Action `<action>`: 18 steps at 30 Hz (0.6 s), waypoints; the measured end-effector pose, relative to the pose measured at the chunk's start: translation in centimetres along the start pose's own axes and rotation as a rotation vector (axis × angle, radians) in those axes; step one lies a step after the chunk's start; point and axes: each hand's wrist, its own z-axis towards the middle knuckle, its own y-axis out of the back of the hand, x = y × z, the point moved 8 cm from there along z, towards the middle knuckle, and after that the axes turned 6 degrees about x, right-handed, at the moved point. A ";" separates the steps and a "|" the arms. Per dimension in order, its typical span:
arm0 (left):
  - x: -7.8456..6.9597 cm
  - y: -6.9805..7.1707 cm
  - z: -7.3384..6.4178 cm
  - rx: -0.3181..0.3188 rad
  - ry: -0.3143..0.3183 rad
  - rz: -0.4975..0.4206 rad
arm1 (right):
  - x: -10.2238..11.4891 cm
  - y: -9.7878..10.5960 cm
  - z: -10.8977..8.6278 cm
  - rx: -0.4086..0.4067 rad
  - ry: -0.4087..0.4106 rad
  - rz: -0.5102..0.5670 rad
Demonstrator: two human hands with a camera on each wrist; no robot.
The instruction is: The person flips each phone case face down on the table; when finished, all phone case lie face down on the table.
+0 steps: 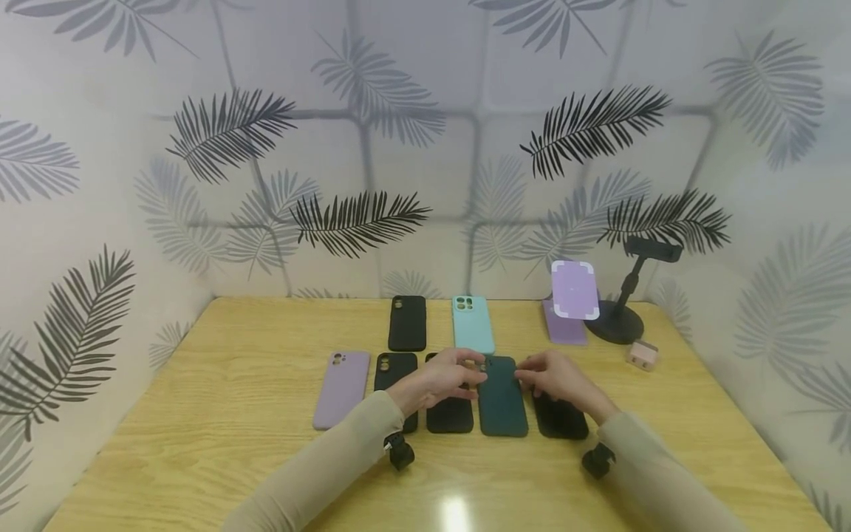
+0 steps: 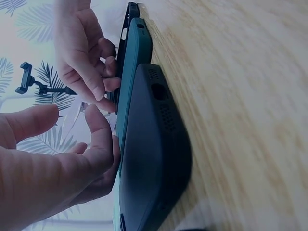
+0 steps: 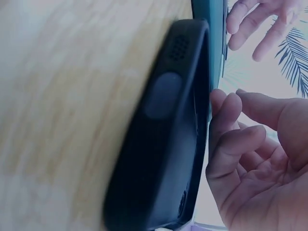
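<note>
A dark green phone case (image 1: 503,399) lies flat between my two hands. Above a black phone case (image 1: 450,417) hovers my left hand (image 1: 447,378), its fingers loosely bent near the green case's left edge. My right hand (image 1: 555,378) is over another black phone case (image 1: 561,417), whose hollow side faces up in the right wrist view. Its fingertips (image 3: 233,103) come close to the green case's right edge; whether they touch is unclear. In the left wrist view, nothing shows between my left thumb and fingers (image 2: 98,139).
A lilac phone case (image 1: 342,390) and a black one (image 1: 385,377) lie to the left. Behind are another black case (image 1: 408,324) and a light blue one (image 1: 473,325). A purple stand (image 1: 575,290), a black phone holder (image 1: 618,318) and a pink charger plug (image 1: 642,355) stand at right.
</note>
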 end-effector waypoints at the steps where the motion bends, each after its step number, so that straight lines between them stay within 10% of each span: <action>1: 0.0 0.0 0.1 0.002 -0.002 0.004 | 0.0 0.1 -0.1 0.005 0.003 0.015; 18: -1.4 -1.6 2.1 0.034 -0.108 0.184 | -2.3 3.6 -3.4 0.004 0.166 -0.068</action>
